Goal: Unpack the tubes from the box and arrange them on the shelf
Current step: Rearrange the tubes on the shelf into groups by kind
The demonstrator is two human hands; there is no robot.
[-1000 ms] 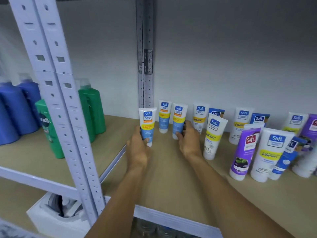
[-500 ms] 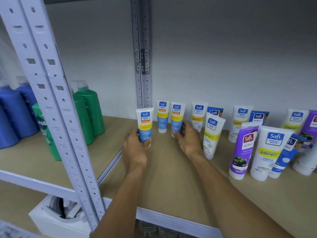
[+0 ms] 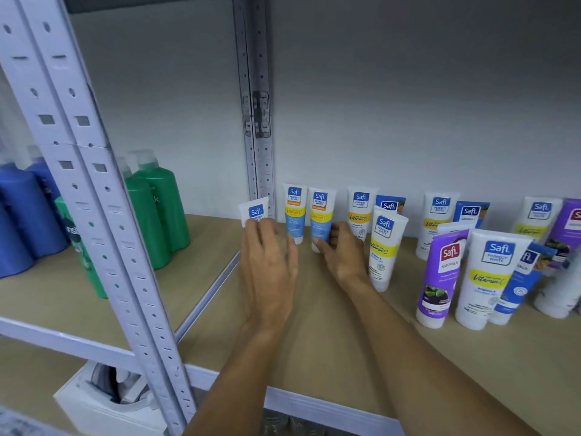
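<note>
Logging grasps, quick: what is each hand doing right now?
Left hand: grips the tilted tube; its lower part is hidden behind the fingers.
Right hand: pinches the right blue tube near its base.

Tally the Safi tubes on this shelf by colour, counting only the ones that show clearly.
White tubes: 8
Blue tubes: 3
Purple tubes: 2
Total: 13, leaving out blurred or mostly hidden white shapes on the right.
</note>
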